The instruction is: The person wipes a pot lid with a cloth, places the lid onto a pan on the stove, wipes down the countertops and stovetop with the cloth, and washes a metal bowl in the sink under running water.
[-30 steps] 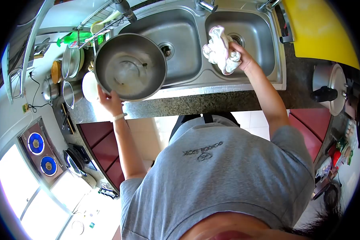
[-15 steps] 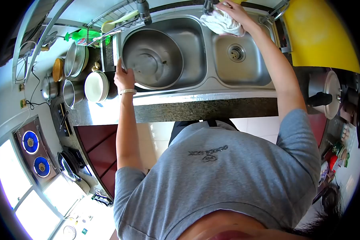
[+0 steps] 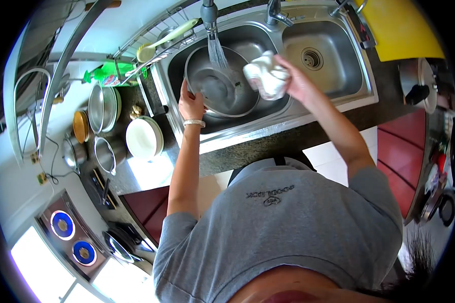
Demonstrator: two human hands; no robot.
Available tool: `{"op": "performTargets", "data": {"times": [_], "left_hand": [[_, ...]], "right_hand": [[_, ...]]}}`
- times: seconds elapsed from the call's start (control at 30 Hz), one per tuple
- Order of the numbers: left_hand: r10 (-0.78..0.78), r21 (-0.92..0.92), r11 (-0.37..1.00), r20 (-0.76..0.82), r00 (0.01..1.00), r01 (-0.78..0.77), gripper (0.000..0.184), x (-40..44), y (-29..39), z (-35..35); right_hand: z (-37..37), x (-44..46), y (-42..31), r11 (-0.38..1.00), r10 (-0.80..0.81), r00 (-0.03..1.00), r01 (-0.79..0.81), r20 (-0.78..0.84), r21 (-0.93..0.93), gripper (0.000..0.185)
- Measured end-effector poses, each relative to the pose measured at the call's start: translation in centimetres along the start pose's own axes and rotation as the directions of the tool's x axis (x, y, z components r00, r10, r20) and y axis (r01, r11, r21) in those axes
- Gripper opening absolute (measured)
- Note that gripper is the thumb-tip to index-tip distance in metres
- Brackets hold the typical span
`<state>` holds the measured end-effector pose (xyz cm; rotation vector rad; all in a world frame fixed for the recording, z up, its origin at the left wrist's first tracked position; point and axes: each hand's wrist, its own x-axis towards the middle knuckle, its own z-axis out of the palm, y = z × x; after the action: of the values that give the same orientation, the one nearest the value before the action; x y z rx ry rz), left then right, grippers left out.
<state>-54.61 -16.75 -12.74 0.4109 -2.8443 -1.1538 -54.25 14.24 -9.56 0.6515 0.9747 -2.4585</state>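
Observation:
A wide grey metal pan [image 3: 222, 93] lies in the left sink basin. Water streams into it from the spray head [image 3: 209, 15] above. My left hand [image 3: 191, 103] grips the pan's near left rim, fingers outside and thumb inside. Over the pan's right edge, my right hand [image 3: 294, 81] is closed on a bunched white cloth [image 3: 268, 76]. A dark speck shows on the pan's inner surface.
The right basin [image 3: 338, 65] has a round drain. A faucet [image 3: 278, 15] stands behind the divider. Left of the sink are white bowls [image 3: 142, 139], metal pots [image 3: 108, 154] and a rack holding a pale green brush [image 3: 168, 39]. A yellow board [image 3: 404, 28] is at the right.
My right hand has brought the cloth from the faucet down over the pan. Water now runs from the spray head into the pan. The pan has gone from above the counter edge into the left basin.

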Motion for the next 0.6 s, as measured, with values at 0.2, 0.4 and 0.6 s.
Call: {"op": "performTargets", "data": {"times": [0.2,0.4,0.6], "left_hand": [[0.111,-0.065,0.992,0.117,0.987,-0.104,0.062,-0.3,-0.1,-0.5],[0.06,-0.203,0.979,0.25,0.966,-0.009,0.067,-0.9,0.4,-1.4],[0.125,-0.114,0.989,0.262,0.957,-0.098,0.065,1.1,-1.5,-1.6]], "right_hand": [[-1.8,14.7,9.9,0.839,0.126,0.977,-0.012,-0.172,0.544,0.022],[6.6,24.5,10.0,0.811,-0.058,0.9,0.295,-0.432,0.505,0.019],[12.3,16.6,16.8,0.977,0.025,0.981,-0.065,0.192,0.202,0.016]]}}
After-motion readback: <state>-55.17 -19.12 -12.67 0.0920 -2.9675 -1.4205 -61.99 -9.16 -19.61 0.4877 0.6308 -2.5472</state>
